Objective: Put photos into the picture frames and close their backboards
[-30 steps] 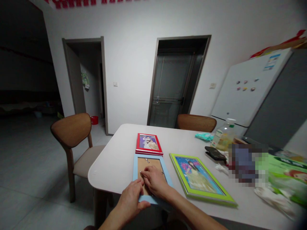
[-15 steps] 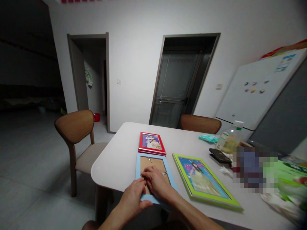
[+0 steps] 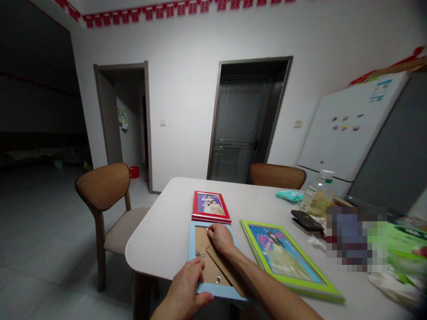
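A light blue frame (image 3: 192, 242) lies back side up near the table's front edge, its brown backing board (image 3: 201, 241) and small metal clips showing. My left hand (image 3: 190, 284) grips the frame's lower left corner, thumb along the bottom edge and fingers over the backing. At the top of the backing, my right hand (image 3: 220, 239) has its fingers pinched at a metal clip. Its forearm crosses the frame's right side. Just beyond lies a red frame (image 3: 211, 218) with a photo, on top of another red one. A green frame (image 3: 293, 262) with a photo lies to the right.
On the white table (image 3: 156, 240), a clear bottle (image 3: 318, 195), a dark wallet-like item (image 3: 307, 221), a teal packet (image 3: 289, 196), tissues and green bags crowd the right side. Wooden chairs stand at the left (image 3: 103, 186) and far side (image 3: 277, 176).
My right hand has moved from the middle of the backing to its top edge. More clips and the stand flap now show. My left hand stays at the lower left corner. The view has tilted up.
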Available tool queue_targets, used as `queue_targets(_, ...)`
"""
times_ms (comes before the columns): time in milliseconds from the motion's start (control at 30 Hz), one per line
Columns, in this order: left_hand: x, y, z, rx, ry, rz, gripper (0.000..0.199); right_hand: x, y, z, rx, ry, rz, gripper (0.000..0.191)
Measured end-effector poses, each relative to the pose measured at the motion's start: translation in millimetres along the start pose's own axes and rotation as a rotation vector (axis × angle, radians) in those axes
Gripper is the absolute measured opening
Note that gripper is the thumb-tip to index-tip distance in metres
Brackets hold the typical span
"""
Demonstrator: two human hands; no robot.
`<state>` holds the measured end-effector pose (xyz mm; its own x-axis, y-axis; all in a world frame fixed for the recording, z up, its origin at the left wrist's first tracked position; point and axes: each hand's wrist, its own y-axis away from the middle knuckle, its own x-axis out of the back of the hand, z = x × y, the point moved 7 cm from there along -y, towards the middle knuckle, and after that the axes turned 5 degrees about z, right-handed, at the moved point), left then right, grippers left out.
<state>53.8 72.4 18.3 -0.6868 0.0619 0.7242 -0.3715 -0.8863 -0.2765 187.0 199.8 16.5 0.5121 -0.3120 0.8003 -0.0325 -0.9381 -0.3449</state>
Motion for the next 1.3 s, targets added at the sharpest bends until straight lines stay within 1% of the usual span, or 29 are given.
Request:
queue_targets(100,-1.8,2,0,-0.002,-0.015,-0.016,0.046,-9,-12,10,-0.074,0.023,0.019,0.021)
queue_targets(200,-0.7,5,0,0.005,-0.024,-0.014,0.053,-14,-15,14,-0.123,0.033,0.034,0.023)
queue_targets(333,3.4,7,3,0.032,-0.068,-0.042,0.056,-11,-15,12,-0.147,0.020,0.060,0.024)
queue_targets(433,1.0,3,10,0.030,-0.135,-0.070,0.057,-3,-14,8,-0.119,-0.028,0.074,0.024)
queue_targets(533,-15.7,-6,23,-0.049,-0.180,-0.130,0.061,9,-13,8,-0.077,-0.111,0.070,0.021)
queue_targets(633,-38.1,-12,34,-0.131,-0.189,-0.208,0.057,27,-6,17,-0.057,-0.199,0.077,0.021)
queue_targets(700,-45.6,-14,36,-0.123,-0.182,-0.227,0.054,41,3,28,-0.065,-0.243,0.094,0.026)
queue_targets(733,-45.5,-14,36,-0.107,-0.172,-0.220,0.054,48,9,35,-0.099,-0.296,0.105,0.029)
queue_targets(800,-37.6,-14,39,-0.078,-0.139,-0.171,0.055,59,20,50,-0.213,-0.449,0.128,0.032)
queue_targets(867,-22.9,-14,44,-0.061,-0.095,-0.103,0.051,66,31,59,-0.322,-0.588,0.144,0.033)
queue_targets(1000,7.2,-15,55,-0.081,0.051,0.045,0.027,75,43,55,-0.392,-0.734,0.194,0.031)
queue_targets(1033,12.3,-14,56,-0.085,0.099,0.085,0.022,72,47,52,-0.428,-0.806,0.172,0.031)
queue_targets(1067,16.1,-14,58,-0.086,0.157,0.129,0.018,65,52,47,-0.468,-0.897,0.113,0.031)
queue_targets(1133,20.5,-13,61,-0.071,0.323,0.231,0.013,45,68,29,-0.535,-1.097,-0.100,0.033)
queue_targets(1167,20.8,-13,63,-0.057,0.435,0.278,0.013,34,78,18,-0.543,-1.188,-0.213,0.035)
queue_targets(1200,20.0,-14,67,-0.041,0.557,0.317,0.015,26,87,7,-0.547,-1.254,-0.285,0.038)
queue_targets(1233,18.4,-15,71,-0.028,0.673,0.346,0.017,22,93,0,-0.535,-1.299,-0.299,0.040)
queue_targets(1267,16.7,-17,77,-0.019,0.774,0.361,0.019,22,97,-5,-0.509,-1.326,-0.261,0.041)
queue_targets(1300,15.2,-20,83,-0.015,0.855,0.364,0.021,26,98,-6,-0.469,-1.323,-0.187,0.043)
